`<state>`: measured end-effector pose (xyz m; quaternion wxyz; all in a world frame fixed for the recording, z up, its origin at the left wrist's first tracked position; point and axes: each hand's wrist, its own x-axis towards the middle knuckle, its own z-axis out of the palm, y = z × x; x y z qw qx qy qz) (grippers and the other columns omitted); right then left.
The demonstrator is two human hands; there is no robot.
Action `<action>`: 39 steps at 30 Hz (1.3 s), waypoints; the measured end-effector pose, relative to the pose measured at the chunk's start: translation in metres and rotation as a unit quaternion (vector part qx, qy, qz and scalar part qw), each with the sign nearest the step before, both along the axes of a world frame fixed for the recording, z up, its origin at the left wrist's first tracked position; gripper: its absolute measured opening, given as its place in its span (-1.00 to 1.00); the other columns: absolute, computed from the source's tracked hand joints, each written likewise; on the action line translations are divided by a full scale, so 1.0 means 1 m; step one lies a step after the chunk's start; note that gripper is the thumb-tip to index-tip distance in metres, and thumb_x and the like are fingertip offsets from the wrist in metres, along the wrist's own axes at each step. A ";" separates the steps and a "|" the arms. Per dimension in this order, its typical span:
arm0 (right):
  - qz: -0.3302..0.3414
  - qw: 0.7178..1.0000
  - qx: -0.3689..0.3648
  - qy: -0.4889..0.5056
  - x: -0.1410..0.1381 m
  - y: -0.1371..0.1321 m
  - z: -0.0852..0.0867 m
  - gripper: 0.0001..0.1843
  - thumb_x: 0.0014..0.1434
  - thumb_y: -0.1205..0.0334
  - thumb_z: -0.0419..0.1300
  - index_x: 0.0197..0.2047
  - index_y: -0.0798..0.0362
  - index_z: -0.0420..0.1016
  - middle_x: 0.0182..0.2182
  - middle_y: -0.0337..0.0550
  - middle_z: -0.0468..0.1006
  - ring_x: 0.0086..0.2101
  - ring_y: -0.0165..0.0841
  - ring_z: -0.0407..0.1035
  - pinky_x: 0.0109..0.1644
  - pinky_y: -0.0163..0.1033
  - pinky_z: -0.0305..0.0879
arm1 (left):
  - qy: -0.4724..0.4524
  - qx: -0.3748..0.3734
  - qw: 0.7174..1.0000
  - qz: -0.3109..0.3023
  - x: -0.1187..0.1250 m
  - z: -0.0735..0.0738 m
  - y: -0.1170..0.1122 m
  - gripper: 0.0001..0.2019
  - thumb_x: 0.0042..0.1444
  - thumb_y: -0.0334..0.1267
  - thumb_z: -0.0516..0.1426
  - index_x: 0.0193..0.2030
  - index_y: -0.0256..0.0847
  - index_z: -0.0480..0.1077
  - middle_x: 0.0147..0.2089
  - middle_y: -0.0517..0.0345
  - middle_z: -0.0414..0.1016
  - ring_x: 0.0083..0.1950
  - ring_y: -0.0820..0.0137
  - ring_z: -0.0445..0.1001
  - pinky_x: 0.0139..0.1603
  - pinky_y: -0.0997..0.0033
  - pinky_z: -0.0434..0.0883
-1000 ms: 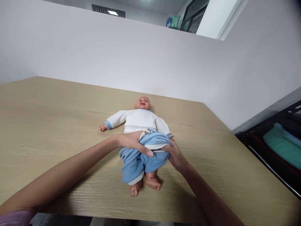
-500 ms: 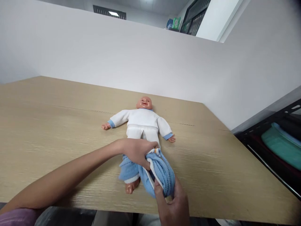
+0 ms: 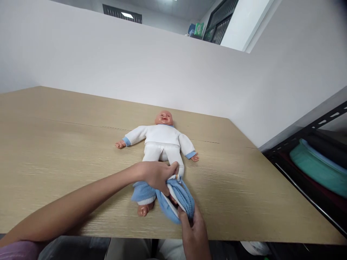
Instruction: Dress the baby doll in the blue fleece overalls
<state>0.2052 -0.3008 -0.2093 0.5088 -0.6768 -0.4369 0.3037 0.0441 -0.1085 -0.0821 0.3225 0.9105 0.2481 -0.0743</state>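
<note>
A baby doll (image 3: 162, 135) in a white top with blue cuffs lies on its back, head away from me. Blue fleece doll pants (image 3: 145, 193) with white trim surround its lower leg on the left, and that foot (image 3: 145, 209) sticks out below the hem. The other pant leg (image 3: 184, 195) is bunched into a ring around the foot on the right, which is mostly hidden inside. My left hand (image 3: 159, 175) grips the bunched cloth's upper edge near the doll's leg. My right hand (image 3: 193, 229) pinches its lower edge, thumb inside the opening.
The doll lies on a wooden table (image 3: 67, 144) that meets a white partition wall (image 3: 135, 65) at the back. On the right stands a black metal shelf (image 3: 303, 184) holding folded green cloth (image 3: 317, 166).
The bunched pant leg has moved up toward the doll's foot, whose toes now show in the opening. Both hands keep hold. The view has shifted slightly.
</note>
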 end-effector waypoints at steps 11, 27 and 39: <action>0.081 0.982 -0.045 0.162 0.009 0.032 0.012 -0.54 0.19 0.02 0.36 0.13 -0.03 0.60 0.10 0.03 0.69 0.17 0.07 0.52 0.31 0.08 0.44 | -0.143 -0.229 0.961 0.058 -0.021 0.004 0.006 -0.37 -0.01 -0.26 0.31 0.18 -0.13 0.15 -0.03 0.17 0.41 -0.12 0.29 0.46 -0.15 0.37 0.40; 0.324 0.941 -0.060 0.077 0.099 0.116 0.058 -0.16 -0.07 0.10 0.62 0.28 -0.03 0.54 0.22 0.01 0.59 0.24 0.07 0.43 0.39 0.21 0.31 | -0.253 0.007 0.964 0.078 -0.062 -0.005 0.002 -0.52 0.21 0.16 0.38 0.05 -0.15 0.51 0.08 0.05 0.48 0.14 0.12 0.39 0.23 0.23 0.32; 0.355 0.931 0.025 0.085 0.076 0.193 0.090 -0.64 0.18 -0.02 0.49 -0.09 -0.03 0.56 -0.25 -0.28 0.51 -0.19 -0.29 0.41 -0.07 -0.28 0.38 | -0.339 -0.134 0.881 0.301 -0.086 -0.038 0.033 -0.49 0.27 0.16 0.31 0.16 -0.15 0.46 0.16 0.02 0.55 0.23 0.09 0.47 0.29 0.19 0.43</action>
